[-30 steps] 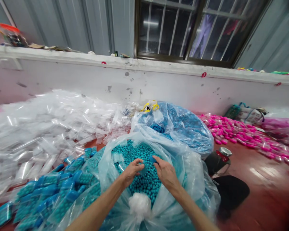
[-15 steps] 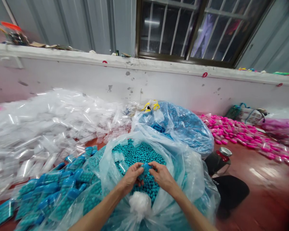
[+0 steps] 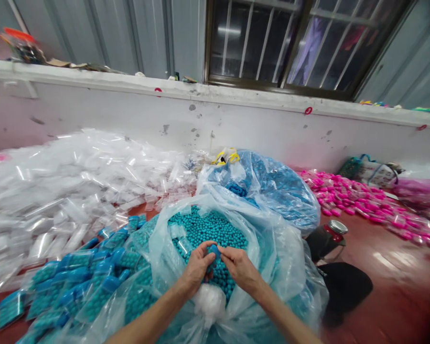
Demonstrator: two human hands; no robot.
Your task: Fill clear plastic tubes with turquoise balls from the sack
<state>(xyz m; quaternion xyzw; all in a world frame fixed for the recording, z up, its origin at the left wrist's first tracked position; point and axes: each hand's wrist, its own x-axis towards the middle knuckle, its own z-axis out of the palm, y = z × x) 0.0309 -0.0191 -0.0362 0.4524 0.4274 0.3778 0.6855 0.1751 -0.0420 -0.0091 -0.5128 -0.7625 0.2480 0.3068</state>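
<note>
The hands had met: the left hand's (image 3: 196, 268) and right hand's (image 3: 241, 270) fingers pinched a small blue piece (image 3: 213, 250) — lower centre of the frame, above teal beads (image 3: 204, 226) — so both seemingly worked it together.

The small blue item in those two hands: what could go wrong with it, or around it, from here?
The small blue item sits at the fingertips of the left hand and right hand, so it might slip and drop among the teal beads below.
The open bag has a soft, loose rim; a knock could perhaps spill beads onto the red floor.
The clear packet lying on the beads might get buried.
</note>
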